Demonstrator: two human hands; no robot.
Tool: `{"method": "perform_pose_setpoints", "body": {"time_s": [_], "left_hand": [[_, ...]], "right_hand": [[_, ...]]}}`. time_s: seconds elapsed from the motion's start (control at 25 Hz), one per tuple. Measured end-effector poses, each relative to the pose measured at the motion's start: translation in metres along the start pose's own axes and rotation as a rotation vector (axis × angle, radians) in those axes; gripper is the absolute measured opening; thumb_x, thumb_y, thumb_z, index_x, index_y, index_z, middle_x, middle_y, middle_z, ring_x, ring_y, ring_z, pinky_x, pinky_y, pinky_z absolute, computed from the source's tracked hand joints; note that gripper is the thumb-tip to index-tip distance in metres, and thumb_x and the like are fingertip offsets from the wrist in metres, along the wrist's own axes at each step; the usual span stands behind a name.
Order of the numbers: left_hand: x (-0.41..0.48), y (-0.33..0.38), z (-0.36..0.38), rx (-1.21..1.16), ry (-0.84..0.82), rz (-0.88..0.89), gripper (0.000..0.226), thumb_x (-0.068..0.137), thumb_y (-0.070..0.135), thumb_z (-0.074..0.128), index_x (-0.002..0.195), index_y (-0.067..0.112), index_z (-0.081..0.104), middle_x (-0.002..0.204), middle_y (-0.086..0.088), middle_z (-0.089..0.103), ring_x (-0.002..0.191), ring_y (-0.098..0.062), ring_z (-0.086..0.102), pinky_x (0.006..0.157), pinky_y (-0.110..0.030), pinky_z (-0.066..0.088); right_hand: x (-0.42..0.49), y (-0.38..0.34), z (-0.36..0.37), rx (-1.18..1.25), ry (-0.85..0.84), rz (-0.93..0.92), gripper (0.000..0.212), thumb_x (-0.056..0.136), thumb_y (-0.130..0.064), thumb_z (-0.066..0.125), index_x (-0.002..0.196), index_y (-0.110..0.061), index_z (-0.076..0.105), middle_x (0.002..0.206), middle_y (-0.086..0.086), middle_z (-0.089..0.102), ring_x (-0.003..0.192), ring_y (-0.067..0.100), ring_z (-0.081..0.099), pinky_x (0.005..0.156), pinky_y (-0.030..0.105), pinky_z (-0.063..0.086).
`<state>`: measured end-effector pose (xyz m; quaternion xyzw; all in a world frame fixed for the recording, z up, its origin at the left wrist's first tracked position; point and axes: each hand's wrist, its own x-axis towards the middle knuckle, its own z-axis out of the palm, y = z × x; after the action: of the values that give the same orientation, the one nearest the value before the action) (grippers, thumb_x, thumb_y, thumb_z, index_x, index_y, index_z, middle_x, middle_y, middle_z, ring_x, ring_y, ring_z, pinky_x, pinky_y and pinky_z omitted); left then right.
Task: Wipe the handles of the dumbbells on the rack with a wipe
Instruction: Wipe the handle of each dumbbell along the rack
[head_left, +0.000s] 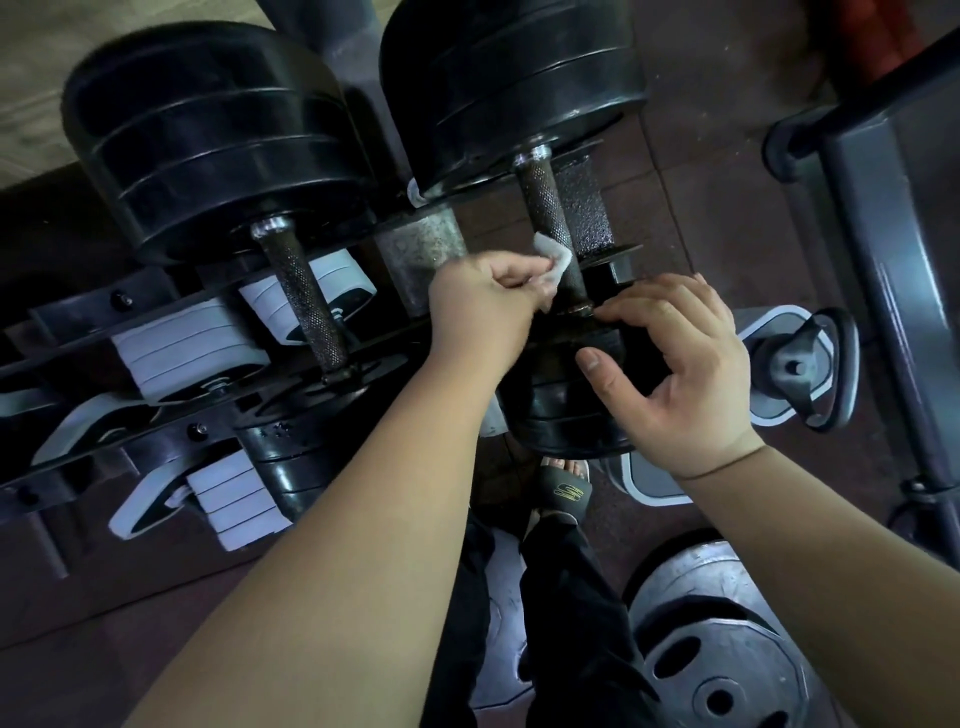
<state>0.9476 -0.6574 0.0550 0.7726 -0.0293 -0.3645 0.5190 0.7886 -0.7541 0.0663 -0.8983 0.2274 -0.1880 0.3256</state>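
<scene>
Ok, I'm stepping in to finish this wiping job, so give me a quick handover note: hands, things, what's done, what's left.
Left hand: pinching the white wipe against the lower end of the right dumbbell's handle.
Right hand: open, fingers resting on that dumbbell's near weight, steadying it.
Left dumbbell's handle: on the rack, untouched right now.
Done: cannot tell which handles are already clean.
Left: finish this handle, then check the left one.

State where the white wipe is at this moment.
In the head view, the wipe is pinched in the left hand, pressed against the right dumbbell's knurled handle, just above the right hand.
</scene>
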Motion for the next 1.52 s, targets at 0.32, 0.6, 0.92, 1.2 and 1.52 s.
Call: {"method": "perform_pose_setpoints", "body": {"time_s": [0.32, 0.6, 0.92, 1.2, 1.52], "left_hand": [[0.037, 0.017, -0.005, 0.092, 0.186, 0.172, 0.021, 0.084, 0.008, 0.075, 0.067, 0.02, 0.076, 0.061, 0.004, 0.071, 0.064, -0.005, 0.063, 0.079, -0.041, 0.062], [0.007, 0.008, 0.002, 0.082, 0.033, 0.03, 0.017, 0.081, 0.004, 0.081, 0.076, 0.02, 0.078, 0.068, 0.0, 0.076, 0.066, -0.005, 0.072, 0.078, -0.03, 0.065], [0.023, 0.007, 0.001, 0.078, 0.129, 0.022, 0.028, 0.081, 0.004, 0.08, 0.061, 0.023, 0.074, 0.057, 0.012, 0.067, 0.065, -0.017, 0.073, 0.081, -0.048, 0.065], [0.03, 0.017, 0.008, -0.051, 0.283, 0.06, 0.015, 0.08, 0.013, 0.083, 0.068, 0.022, 0.08, 0.062, 0.012, 0.073, 0.065, -0.008, 0.069, 0.079, -0.033, 0.062], [0.008, 0.019, 0.011, -0.036, 0.196, -0.114, 0.028, 0.082, 0.0, 0.084, 0.073, 0.025, 0.075, 0.072, 0.006, 0.073, 0.077, -0.022, 0.075, 0.087, -0.046, 0.065]], "right_hand": [[-0.001, -0.001, 0.0, -0.007, 0.011, 0.005, 0.028, 0.09, -0.034, 0.075, 0.101, -0.008, 0.074, 0.104, 0.006, 0.071, 0.106, 0.032, 0.065, 0.099, 0.065, 0.044], [-0.001, 0.0, 0.001, -0.009, 0.009, 0.005, 0.028, 0.09, -0.035, 0.075, 0.101, -0.009, 0.074, 0.103, 0.006, 0.071, 0.104, 0.033, 0.065, 0.099, 0.065, 0.044], [0.0, -0.006, 0.0, -0.026, 0.013, 0.019, 0.027, 0.087, -0.036, 0.073, 0.101, -0.012, 0.074, 0.104, 0.002, 0.071, 0.107, 0.029, 0.064, 0.101, 0.063, 0.043], [0.001, -0.006, -0.001, -0.05, 0.001, 0.018, 0.029, 0.088, -0.039, 0.07, 0.102, -0.014, 0.073, 0.105, 0.0, 0.071, 0.109, 0.029, 0.063, 0.103, 0.063, 0.042], [0.001, -0.006, -0.003, -0.048, -0.015, 0.031, 0.03, 0.088, -0.042, 0.068, 0.103, -0.016, 0.073, 0.106, -0.003, 0.071, 0.112, 0.027, 0.062, 0.111, 0.06, 0.037]]}}
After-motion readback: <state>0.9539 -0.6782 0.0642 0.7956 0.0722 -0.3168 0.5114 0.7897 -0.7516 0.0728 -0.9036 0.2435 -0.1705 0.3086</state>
